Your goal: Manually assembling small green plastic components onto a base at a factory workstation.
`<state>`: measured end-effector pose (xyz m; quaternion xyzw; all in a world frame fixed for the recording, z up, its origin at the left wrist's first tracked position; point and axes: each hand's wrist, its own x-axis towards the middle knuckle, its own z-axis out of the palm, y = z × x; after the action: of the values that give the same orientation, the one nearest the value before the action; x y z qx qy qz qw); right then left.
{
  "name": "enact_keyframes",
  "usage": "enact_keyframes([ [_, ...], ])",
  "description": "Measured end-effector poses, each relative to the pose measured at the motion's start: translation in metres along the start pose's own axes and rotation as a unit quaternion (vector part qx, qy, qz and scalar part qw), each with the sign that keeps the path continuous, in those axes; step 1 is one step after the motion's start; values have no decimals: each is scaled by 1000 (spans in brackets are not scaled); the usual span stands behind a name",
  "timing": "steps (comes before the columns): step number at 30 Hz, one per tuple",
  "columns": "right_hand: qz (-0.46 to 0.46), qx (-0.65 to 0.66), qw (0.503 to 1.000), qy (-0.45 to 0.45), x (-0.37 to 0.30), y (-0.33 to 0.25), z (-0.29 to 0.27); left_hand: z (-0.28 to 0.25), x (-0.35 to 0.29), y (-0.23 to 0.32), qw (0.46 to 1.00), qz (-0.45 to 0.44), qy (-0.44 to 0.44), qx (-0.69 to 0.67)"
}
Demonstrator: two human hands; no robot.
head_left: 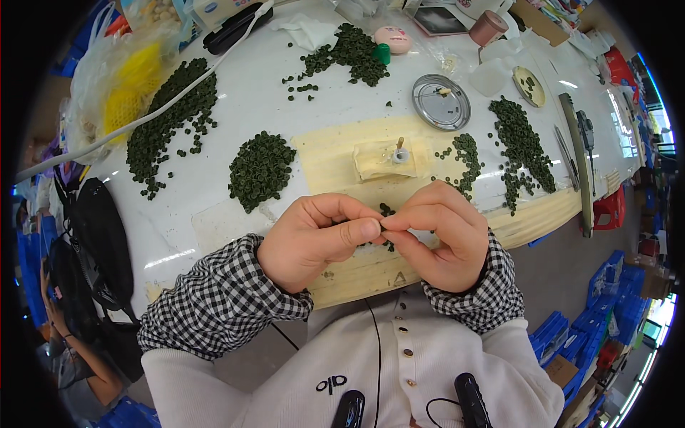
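Left hand [314, 239] and right hand [446, 239] met tip to tip, fingers [369, 227] pinched; couldn't tell whether anything sat between them. Small dark green pieces [387, 210] lay on the table [246, 93] just beyond the fingertips, partly hidden. A light pinch and steady wrists seemed best. The table's near edge ran below the hands; taped block [374, 164] stood close ahead, green pile [261, 171] left, bare white surface beyond that pile.

Short dark lettering [332, 385] on the cream cardigan [349, 357], partial print [208, 7] on the white package [194, 13]
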<state>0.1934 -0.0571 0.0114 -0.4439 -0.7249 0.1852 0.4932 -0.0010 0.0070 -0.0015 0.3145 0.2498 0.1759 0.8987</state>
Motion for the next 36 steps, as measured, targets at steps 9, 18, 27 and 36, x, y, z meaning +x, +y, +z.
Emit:
enact_keyframes([
  [9, 8, 3, 1000, 1, -3, 0, 1, 0, 0, -1, 1000, -11, -1, 6],
  [18, 36, 9, 999, -4, -2, -2, -1, 1, 0, -1, 1000, 0, 7, 21],
  [27, 59, 3, 998, 0, -2, -4, 0, 5, -1, 3, 999, 3, 30, 44],
  [36, 61, -8, 998, 5, 0, -4, 0, 11, -2, 8, 996, 32, 43, 78],
])
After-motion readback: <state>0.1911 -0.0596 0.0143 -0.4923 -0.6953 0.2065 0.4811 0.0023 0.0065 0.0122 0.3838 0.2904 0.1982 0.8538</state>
